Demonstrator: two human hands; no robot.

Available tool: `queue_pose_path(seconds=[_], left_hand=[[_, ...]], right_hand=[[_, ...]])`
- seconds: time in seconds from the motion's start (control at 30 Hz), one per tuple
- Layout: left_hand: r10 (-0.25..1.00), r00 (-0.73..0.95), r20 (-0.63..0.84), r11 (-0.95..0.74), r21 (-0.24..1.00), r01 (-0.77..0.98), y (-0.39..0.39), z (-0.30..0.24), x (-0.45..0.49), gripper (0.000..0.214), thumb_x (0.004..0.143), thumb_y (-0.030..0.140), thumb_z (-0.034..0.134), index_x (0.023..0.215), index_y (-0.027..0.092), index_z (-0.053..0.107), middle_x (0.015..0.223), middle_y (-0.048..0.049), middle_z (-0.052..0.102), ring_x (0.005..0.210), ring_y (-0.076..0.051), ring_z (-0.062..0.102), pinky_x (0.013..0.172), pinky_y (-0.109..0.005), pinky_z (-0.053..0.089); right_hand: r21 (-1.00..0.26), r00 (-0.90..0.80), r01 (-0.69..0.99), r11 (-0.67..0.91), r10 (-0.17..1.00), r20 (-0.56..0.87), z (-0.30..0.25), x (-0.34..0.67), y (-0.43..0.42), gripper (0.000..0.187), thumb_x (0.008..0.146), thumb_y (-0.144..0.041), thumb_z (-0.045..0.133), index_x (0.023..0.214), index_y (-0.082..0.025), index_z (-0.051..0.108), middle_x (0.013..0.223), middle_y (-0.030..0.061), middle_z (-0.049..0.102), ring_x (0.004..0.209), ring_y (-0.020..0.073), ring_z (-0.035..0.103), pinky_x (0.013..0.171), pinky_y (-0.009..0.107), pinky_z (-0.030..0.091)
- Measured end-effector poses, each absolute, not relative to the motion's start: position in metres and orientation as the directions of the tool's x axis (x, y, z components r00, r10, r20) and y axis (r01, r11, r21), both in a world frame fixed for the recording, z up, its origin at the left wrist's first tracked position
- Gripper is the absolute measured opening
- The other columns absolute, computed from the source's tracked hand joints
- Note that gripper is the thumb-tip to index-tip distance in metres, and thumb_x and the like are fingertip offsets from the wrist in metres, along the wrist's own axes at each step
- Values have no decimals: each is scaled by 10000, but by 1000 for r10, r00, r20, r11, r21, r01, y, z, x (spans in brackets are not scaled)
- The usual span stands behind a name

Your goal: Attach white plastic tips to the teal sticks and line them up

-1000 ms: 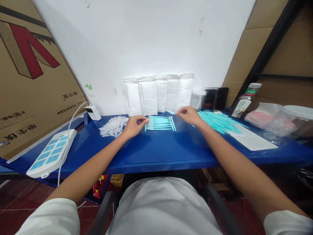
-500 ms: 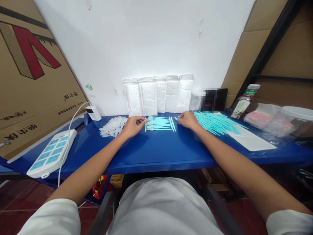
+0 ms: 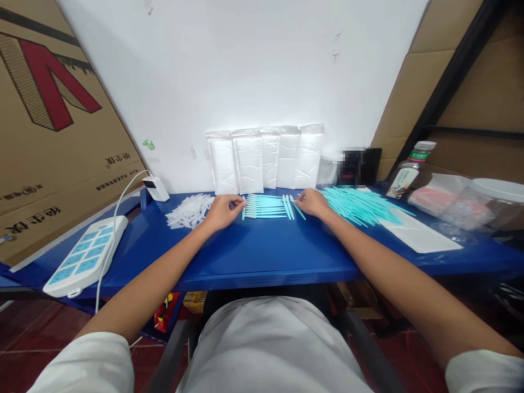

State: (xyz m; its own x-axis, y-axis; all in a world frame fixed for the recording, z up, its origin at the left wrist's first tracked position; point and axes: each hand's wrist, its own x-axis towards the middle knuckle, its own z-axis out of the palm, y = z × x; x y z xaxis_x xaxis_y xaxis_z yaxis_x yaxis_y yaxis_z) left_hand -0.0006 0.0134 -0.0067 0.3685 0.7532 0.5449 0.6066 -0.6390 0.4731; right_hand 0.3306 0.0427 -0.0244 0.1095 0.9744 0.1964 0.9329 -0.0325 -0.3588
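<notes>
A tidy row of turquoise plastic sticks (image 3: 266, 207) lies across the middle of the blue table (image 3: 262, 251). My left hand (image 3: 221, 211) rests at the row's left end, fingers curled and pinched against the stick ends. At the right end of the row my right hand (image 3: 313, 202) pinches one turquoise stick (image 3: 298, 210) that lies slanted on the table. A loose heap of the same turquoise sticks (image 3: 360, 204) spreads out to the right of that hand. Left of my left hand sits a pile of small clear plastic caps (image 3: 189, 210).
White padded envelopes (image 3: 266, 158) lean on the wall behind the row. A white power strip (image 3: 82, 256) and charger (image 3: 155, 188) are at the left, cardboard (image 3: 49, 136) beyond. At the right are a bottle (image 3: 407, 174), a white sheet (image 3: 417, 234) and a lidded clear tub (image 3: 487, 204).
My right hand has come down from just above the heap's edge to the table beside the row, setting a stick there. My left hand has stayed at the row's left end.
</notes>
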Motion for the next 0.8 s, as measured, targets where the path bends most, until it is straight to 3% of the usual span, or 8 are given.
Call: queue_pose_path(seconds=[0.53,0.67,0.8], left_hand=[[754,385,532,-636,446,630,16,-9,-4,302,963,435,620,962,197,806,861,-47,796,774,-211,709,744,-319,529],[767,361,530,-564,289,774,20,-5,-11,314,977,442,589,971,216,807,845,-63,784,775,-239,695,754,-349,507],[813,287,507,-377,82,923,31,1,-34,288,971,401,579,1009,227,805,874,-104,772,898,-313,691,781,-391,494]], right_hand=[[-406,91,914,5,972,218,-33,325,50,266,937,-417,673,1003,-186,787,1036,118,795,952,246,721,763,287,492],[-396,155,917,-43,954,256,-25,337,52,292,965,-434,634,1029,-191,784,1037,127,796,950,250,720,781,297,499],[-281,195,952,-122,949,246,-15,358,51,222,922,-378,694,970,-188,798,1026,154,793,954,275,729,773,318,505]])
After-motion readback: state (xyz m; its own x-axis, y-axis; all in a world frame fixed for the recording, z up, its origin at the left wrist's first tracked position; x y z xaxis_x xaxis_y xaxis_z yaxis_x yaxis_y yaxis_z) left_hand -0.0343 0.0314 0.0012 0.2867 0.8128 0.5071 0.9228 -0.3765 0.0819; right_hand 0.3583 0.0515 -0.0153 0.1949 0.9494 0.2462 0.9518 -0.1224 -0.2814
